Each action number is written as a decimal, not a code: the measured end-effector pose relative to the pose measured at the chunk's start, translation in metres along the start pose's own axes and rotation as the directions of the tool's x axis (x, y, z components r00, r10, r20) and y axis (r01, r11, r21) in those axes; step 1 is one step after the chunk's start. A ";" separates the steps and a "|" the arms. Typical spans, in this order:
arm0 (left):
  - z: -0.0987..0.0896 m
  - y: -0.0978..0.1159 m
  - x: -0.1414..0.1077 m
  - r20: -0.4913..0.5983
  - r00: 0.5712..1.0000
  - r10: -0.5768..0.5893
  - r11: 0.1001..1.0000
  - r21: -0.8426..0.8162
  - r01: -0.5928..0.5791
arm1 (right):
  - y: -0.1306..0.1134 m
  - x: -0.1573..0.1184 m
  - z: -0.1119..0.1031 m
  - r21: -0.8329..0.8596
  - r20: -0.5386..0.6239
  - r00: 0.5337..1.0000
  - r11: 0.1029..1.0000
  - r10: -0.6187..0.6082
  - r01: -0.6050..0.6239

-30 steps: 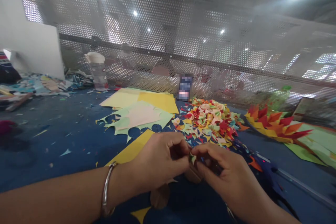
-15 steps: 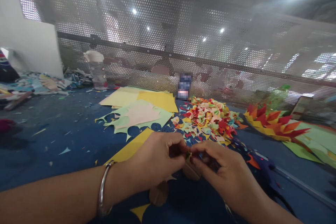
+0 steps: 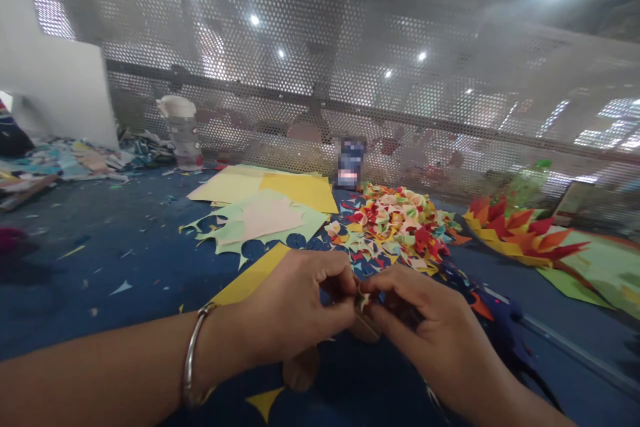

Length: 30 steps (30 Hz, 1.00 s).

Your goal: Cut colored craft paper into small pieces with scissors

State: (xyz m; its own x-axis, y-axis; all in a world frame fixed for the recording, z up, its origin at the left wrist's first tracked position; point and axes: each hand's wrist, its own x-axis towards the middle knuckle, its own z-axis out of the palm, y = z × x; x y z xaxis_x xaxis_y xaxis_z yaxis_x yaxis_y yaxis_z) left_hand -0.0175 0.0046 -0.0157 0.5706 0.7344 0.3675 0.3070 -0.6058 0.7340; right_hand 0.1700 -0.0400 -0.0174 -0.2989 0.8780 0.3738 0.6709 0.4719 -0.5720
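Observation:
My left hand [image 3: 305, 300] and my right hand [image 3: 425, 320] meet fingertip to fingertip at the centre, both pinching a small folded paper piece [image 3: 362, 299] between them. Just below their fingertips shows a brown object [image 3: 367, 327], partly hidden by the fingers. A brown disc [image 3: 301, 368] lies on the blue table [image 3: 125, 240] under my left wrist. Yellow paper [image 3: 250, 275] sticks out from behind my left hand, and a yellow scrap [image 3: 265, 403] is near the front edge of the view.
Behind my hands is a heap of colourful paper pieces [image 3: 400, 213]. Cut sheets [image 3: 270, 213] lie left of it. A phone [image 3: 350, 163] and a lidded cup [image 3: 184, 133] stand at the back. At right are a red-orange paper flower [image 3: 520, 233] and a dark blue tool [image 3: 500, 320].
The small paper piece between my fingertips looks slightly more spread and more visible. Both hands hold nearly the same place, and the view has shifted a little.

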 end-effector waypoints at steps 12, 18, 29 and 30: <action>-0.003 0.003 -0.002 0.074 0.997 0.020 0.984 0.178 -0.033 | 0.002 0.000 -0.001 -0.055 0.022 0.998 0.997 -0.054 0.055; -0.004 0.006 -0.002 0.089 0.995 -0.045 0.989 0.141 0.032 | 0.004 -0.001 -0.002 -0.101 0.060 0.994 0.990 -0.093 0.099; -0.001 0.003 -0.006 0.106 0.994 0.019 0.922 0.382 -0.059 | 0.005 0.002 0.002 -0.166 0.074 0.989 0.976 -0.128 0.139; 0.000 0.004 -0.008 0.116 0.992 0.048 0.886 0.454 -0.096 | 0.005 0.002 0.003 -0.169 0.066 0.989 0.975 -0.131 0.141</action>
State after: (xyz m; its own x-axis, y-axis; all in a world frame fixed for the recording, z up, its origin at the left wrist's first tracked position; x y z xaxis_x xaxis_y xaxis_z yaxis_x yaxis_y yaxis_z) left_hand -0.0208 -0.0031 -0.0158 0.6693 0.6639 0.3336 0.5629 -0.7462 0.3555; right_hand 0.1709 -0.0355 -0.0216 -0.4283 0.8117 0.3970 0.7272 0.5705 -0.3817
